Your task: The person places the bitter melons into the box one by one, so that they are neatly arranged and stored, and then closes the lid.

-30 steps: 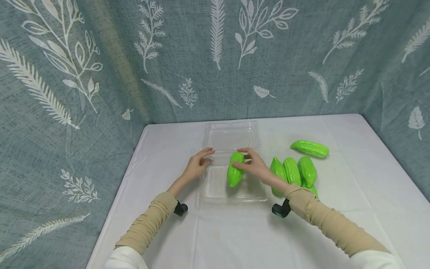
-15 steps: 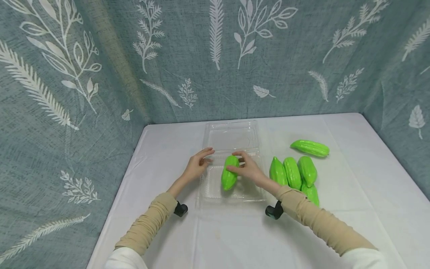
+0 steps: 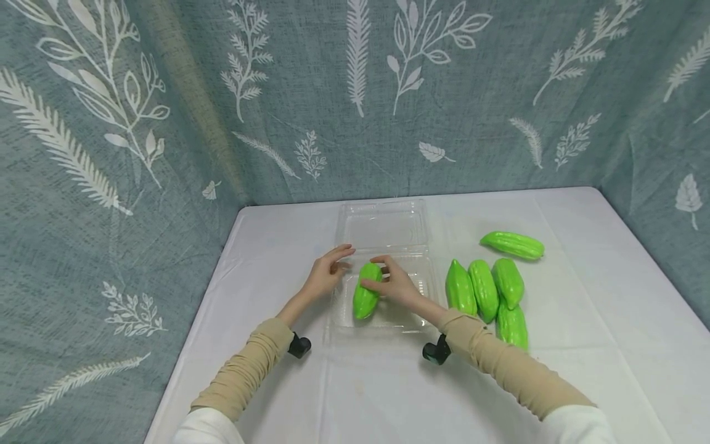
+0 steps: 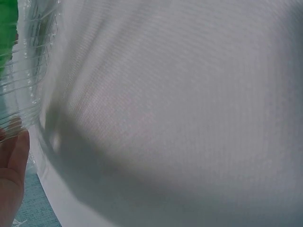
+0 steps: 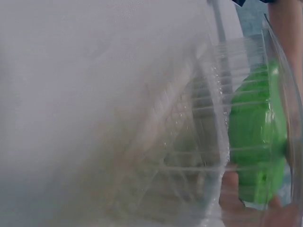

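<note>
A clear plastic clamshell box (image 3: 413,320) lies open on the white table, its lid (image 3: 383,227) folded back behind it. My right hand (image 3: 391,285) grips a green ridged gourd (image 3: 364,293) and holds it over the left side of the box's tray. In the right wrist view the gourd (image 5: 255,142) shows through the ribbed tray wall (image 5: 203,156). My left hand (image 3: 328,271) rests with straight fingers at the tray's left edge; in the left wrist view a finger (image 4: 16,156) touches the clear wall (image 4: 28,71).
Several more green gourds (image 3: 488,290) lie in a cluster right of the box, and one gourd (image 3: 513,245) lies apart farther back. A leaf-patterned blue-grey curtain (image 3: 355,92) closes off the back and sides. The table's front edge (image 3: 388,394) is bare white cloth.
My right hand has carried the gourd leftward and lower, from the tray's middle to its left side. The left hand has stayed at the tray's edge.
</note>
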Demonstrator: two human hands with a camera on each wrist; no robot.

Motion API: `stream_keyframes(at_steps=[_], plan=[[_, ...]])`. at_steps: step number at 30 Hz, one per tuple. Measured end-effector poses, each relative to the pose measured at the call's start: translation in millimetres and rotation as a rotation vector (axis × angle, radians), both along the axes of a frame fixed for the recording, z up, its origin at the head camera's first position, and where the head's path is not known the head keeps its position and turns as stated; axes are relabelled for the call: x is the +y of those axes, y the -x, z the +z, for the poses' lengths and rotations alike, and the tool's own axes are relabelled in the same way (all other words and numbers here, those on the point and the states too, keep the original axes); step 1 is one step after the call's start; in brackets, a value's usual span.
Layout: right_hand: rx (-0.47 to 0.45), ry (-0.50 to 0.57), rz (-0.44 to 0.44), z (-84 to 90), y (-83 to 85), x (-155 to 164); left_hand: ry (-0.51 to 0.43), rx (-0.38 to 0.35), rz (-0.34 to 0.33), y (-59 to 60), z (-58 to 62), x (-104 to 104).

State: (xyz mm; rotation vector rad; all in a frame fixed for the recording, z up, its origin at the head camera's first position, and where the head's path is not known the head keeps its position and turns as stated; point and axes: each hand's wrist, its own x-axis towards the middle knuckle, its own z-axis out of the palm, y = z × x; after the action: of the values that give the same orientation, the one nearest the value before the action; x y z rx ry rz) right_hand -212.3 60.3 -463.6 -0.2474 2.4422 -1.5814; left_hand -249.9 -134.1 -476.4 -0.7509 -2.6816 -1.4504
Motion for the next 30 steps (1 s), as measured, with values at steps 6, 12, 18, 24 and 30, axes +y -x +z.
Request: stream_keyframes(at_steps=[6, 12, 18, 24, 30], plan=[[0.006, -0.019, 0.023, -1.1, 2.1, -8.8, -0.019, -0.018, -0.017, -0.4, -0.5, -1.2], [0.033, -0.033, 0.03, -4.8, 5.2, -17.1, -0.022, -0.032, -0.018, -1.7, 1.5, 0.0], [0.025, -0.026, 0.065, -7.5, 5.0, -23.6, -0.082, -0.054, -0.035, -12.5, 20.7, 6.3], [0.031, 0.011, 0.116, -5.9, 2.3, -25.2, -0.073, -0.052, -0.04, -18.8, 31.0, 8.2], [0.055, 0.01, 0.153, -3.9, 1.2, -23.2, -0.07, -0.06, -0.028, -19.4, 31.8, 7.2]])
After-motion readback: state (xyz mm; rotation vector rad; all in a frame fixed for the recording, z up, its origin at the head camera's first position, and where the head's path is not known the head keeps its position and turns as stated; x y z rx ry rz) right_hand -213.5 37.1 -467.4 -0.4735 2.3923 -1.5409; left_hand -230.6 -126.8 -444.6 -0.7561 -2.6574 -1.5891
